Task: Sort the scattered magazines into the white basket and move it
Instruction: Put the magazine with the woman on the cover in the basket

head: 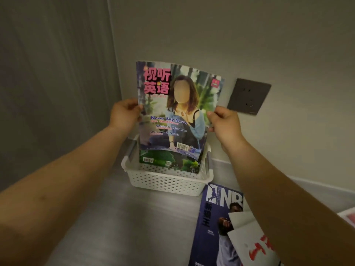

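Observation:
I hold a colourful magazine (178,104) with pink Chinese title upright above the white perforated basket (165,184), which stands on the grey floor in a wall corner. My left hand (124,114) pinches its left edge and my right hand (224,121) pinches its right edge. The magazine's lower end dips into the basket, in front of a green-covered magazine (169,162) that stands inside. A dark blue NBA magazine (213,223) lies flat on the floor right of the basket, partly under a white magazine with red marks (249,244).
A dark wall socket (248,96) sits on the wall right of the basket. Walls close off the back and left. Another paper with a red patch (347,217) shows at the right edge. Bare grey floor (115,217) spreads in front of the basket.

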A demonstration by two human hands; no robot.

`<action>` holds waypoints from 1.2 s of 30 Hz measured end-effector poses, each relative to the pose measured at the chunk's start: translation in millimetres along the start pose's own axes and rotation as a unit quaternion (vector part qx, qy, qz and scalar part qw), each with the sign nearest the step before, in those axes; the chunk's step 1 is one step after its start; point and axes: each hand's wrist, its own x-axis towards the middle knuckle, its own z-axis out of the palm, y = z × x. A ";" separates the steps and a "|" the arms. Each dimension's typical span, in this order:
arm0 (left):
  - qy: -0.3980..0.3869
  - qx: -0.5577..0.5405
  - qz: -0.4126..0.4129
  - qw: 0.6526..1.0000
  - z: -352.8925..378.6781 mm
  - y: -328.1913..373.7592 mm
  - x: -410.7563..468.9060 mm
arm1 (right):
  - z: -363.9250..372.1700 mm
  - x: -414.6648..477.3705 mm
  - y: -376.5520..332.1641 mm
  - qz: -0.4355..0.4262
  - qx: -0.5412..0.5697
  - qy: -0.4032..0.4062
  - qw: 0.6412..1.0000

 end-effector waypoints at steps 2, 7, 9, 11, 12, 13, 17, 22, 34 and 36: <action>-0.005 -0.002 -0.024 1.000 5.7 -16.2 4.8 | 9.7 5.0 14.6 0.024 -0.003 -0.002 1.000; -0.025 -0.001 -0.077 0.997 16.3 -56.3 5.5 | 20.1 8.5 52.1 0.071 -0.035 0.004 0.997; -0.035 0.015 -0.075 0.996 19.3 -62.5 7.2 | 20.1 10.1 62.5 0.090 -0.030 0.024 0.995; -0.027 0.035 -0.062 0.997 23.2 -63.4 9.3 | 20.7 13.2 68.4 0.086 -0.025 0.048 0.995; -0.017 0.047 -0.054 0.997 25.0 -63.2 9.7 | 22.0 14.2 70.2 0.081 -0.038 0.063 0.994; -0.004 0.060 -0.045 0.997 26.2 -63.5 10.6 | 23.2 15.0 72.7 0.079 -0.063 0.086 0.991; 0.009 0.087 -0.055 0.995 28.8 -69.5 15.5 | 24.8 18.1 81.5 0.136 -0.085 0.154 0.975; -0.079 0.019 -0.100 0.992 38.5 -65.2 14.2 | 34.1 21.7 79.2 0.186 -0.014 0.029 0.982; -0.084 0.010 -0.088 0.993 37.9 -67.8 14.1 | 42.4 31.3 77.7 0.113 -0.160 -0.018 0.981; -0.101 0.040 -0.073 0.991 35.9 -65.9 13.5 | 37.5 33.2 77.6 0.132 -0.201 -0.029 0.970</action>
